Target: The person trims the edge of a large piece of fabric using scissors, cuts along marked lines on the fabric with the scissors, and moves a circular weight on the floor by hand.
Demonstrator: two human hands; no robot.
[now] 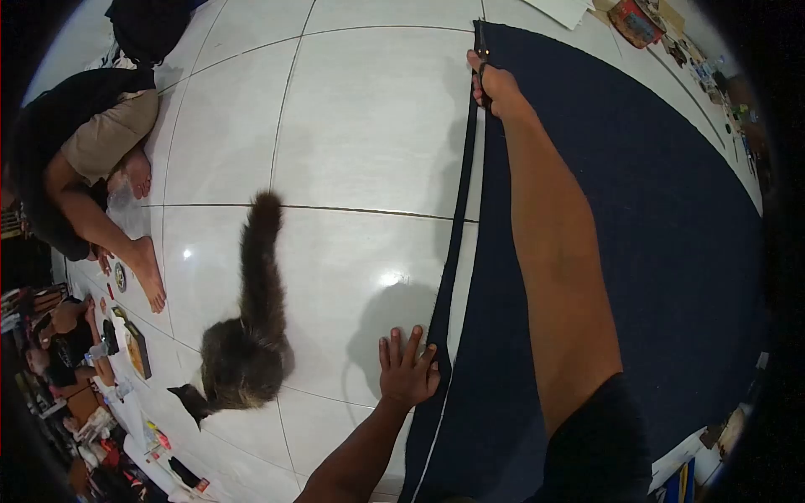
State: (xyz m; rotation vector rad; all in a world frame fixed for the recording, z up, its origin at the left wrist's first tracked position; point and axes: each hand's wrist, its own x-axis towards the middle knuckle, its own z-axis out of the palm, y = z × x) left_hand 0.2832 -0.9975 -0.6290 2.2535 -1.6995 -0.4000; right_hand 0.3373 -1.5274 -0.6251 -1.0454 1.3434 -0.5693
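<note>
A large dark navy cloth (671, 251) lies spread on the tiled floor. Along its left edge a narrow strip of the same cloth (458, 239) is parted from it by a long slit, with white tile showing between. At the far end, my right hand (496, 86) is closed round the handles of a pair of scissors (482, 55), whose blades are at the cloth's top left corner. My left hand (407, 370) rests flat with fingers spread on the floor, its right side touching the strip.
A dark furry cat (247, 360) sits on the white tiles (360, 126) left of my left hand. A person (101, 159) sits at the upper left, and another person (67, 335) is below. Scattered items and a red container (635, 23) lie around the edges.
</note>
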